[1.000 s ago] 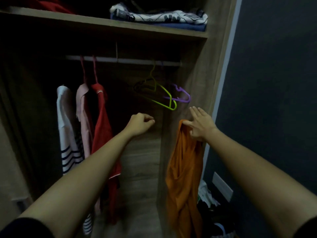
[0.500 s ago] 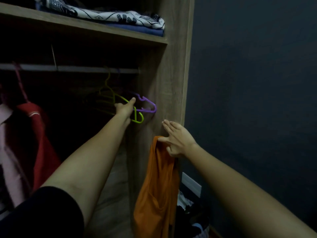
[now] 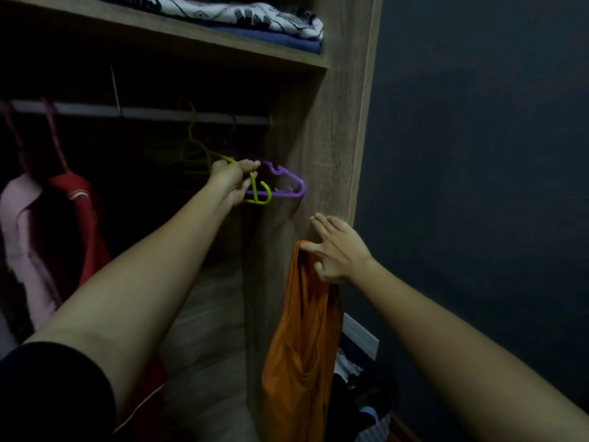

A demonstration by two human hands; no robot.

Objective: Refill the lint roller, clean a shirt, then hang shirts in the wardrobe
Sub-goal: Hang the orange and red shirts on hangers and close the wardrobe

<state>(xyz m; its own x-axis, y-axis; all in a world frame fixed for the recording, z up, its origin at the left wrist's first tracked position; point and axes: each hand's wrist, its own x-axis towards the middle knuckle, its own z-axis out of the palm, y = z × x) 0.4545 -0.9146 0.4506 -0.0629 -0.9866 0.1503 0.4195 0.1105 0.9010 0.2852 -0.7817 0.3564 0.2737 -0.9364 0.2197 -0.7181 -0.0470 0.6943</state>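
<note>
My left hand (image 3: 233, 178) is inside the wardrobe, closed around the arm of a yellow-green hanger (image 3: 258, 191) that hangs from the grey rail (image 3: 143, 112). A purple hanger (image 3: 288, 183) hangs just right of it, against the wardrobe's side panel. My right hand (image 3: 338, 250) is lower and further right, gripping the top of an orange shirt (image 3: 302, 339) that droops straight down in front of the side panel.
A red shirt (image 3: 71, 218) and a pink shirt (image 3: 19, 224) hang at the left of the rail. Folded cloths (image 3: 255, 17) lie on the upper shelf. A dark wall (image 3: 478, 186) stands right of the wardrobe, with a basket of clothes (image 3: 366, 409) at its foot.
My left hand reached up and right from a fist in mid-air and closed on the yellow-green hanger. The view swung right. My right hand kept hold of the orange shirt.
</note>
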